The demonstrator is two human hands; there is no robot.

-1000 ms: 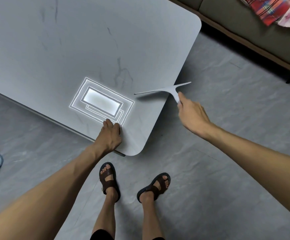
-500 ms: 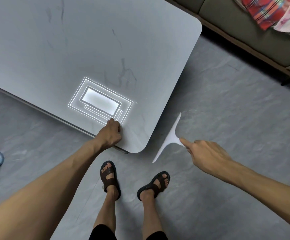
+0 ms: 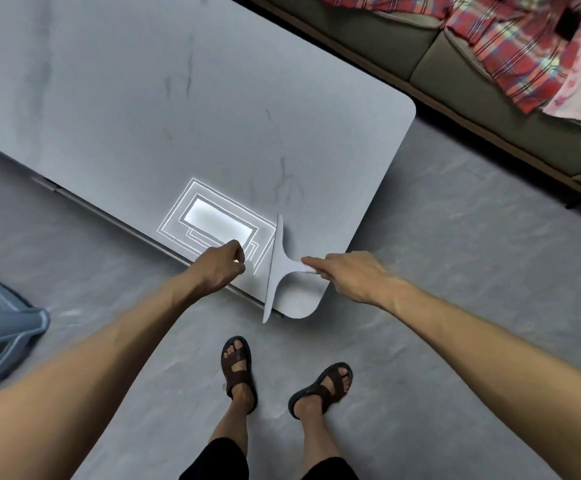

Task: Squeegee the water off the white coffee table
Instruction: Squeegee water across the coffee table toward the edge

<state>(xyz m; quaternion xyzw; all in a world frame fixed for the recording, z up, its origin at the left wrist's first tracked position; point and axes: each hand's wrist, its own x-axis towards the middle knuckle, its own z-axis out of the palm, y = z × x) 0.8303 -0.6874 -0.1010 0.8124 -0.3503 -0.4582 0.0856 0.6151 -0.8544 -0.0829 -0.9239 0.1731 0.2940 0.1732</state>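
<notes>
The white coffee table (image 3: 178, 109) has a marbled top and rounded corners; a ceiling light reflects bright on it near the front edge. My right hand (image 3: 351, 275) grips the handle of a white T-shaped squeegee (image 3: 277, 268), index finger stretched along it. Its blade stands nearly upright across the table's near corner, its lower end past the edge. My left hand (image 3: 218, 266) sits at the front edge just left of the blade, fingers curled, holding nothing that I can see.
A green sofa (image 3: 431, 46) with plaid and pink cloth (image 3: 517, 46) runs along the back right. A blue plastic stool (image 3: 1, 334) stands at the left. My sandalled feet (image 3: 237, 368) are on the grey floor below the table corner.
My right hand swung the squeegee off the table's right edge, down over the floor, then back onto the near corner. My left hand's fingers, flat on the table before, have curled.
</notes>
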